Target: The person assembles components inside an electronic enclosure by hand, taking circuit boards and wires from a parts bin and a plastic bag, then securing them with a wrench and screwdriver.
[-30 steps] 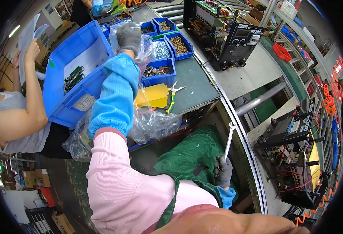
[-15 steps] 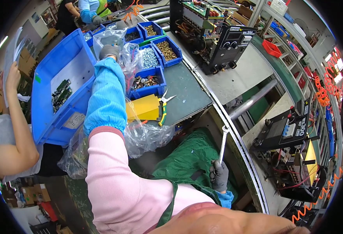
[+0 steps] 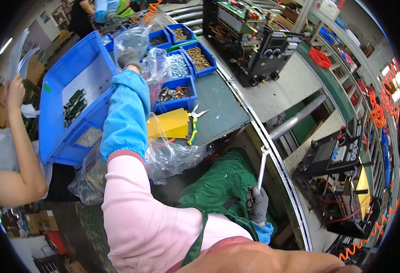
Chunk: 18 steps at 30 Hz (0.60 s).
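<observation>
My left hand [image 3: 128,58], in a grey glove, reaches forward to a clear plastic bag [image 3: 136,40] among the blue parts bins. Its fingertips are hidden, so I cannot tell whether they grip the bag. My right hand [image 3: 257,205], also gloved, is closed round the handle of a metal wrench [image 3: 262,168], held upright near my green apron [image 3: 218,182]. Beside my left forearm are a bin of mixed small parts [image 3: 173,93], a bin of silvery fasteners [image 3: 178,66] and a bin of brass-coloured fasteners [image 3: 198,58].
A large blue crate [image 3: 84,125] holding circuit boards [image 3: 75,107] stands left. Yellow sheets [image 3: 172,123] and pliers [image 3: 194,127] lie on the bench. Opened black machines [image 3: 272,54] stand on the right. A person's arm [image 3: 25,145] with papers [image 3: 20,54] is at far left.
The view has shifted slightly. My left hand stays at the plastic bag and my right hand keeps the wrench. The papers held by the person at left have spread apart.
</observation>
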### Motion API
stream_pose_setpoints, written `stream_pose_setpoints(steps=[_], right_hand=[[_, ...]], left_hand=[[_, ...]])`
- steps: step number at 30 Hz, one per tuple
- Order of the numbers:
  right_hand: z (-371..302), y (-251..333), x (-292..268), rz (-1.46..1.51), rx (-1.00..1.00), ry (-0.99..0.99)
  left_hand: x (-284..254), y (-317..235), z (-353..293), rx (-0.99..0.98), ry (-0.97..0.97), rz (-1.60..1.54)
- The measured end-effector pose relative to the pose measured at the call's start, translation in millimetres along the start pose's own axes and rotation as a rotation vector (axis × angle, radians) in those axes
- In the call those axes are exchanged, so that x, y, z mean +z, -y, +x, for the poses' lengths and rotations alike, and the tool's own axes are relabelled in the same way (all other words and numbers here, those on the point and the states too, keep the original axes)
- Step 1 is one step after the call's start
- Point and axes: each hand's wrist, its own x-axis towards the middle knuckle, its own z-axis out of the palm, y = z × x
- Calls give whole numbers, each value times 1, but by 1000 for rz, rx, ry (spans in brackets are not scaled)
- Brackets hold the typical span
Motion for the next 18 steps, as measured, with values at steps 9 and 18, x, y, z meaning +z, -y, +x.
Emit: stream_pose_setpoints(steps=[9,18], right_hand=[[15,24,-3,-78,-98,59],[59,57,52,-151,-26,311]], left_hand=[[-124,-76,-121,479,-74,-1102],[-167,-60,-335,1497,684,-823]])
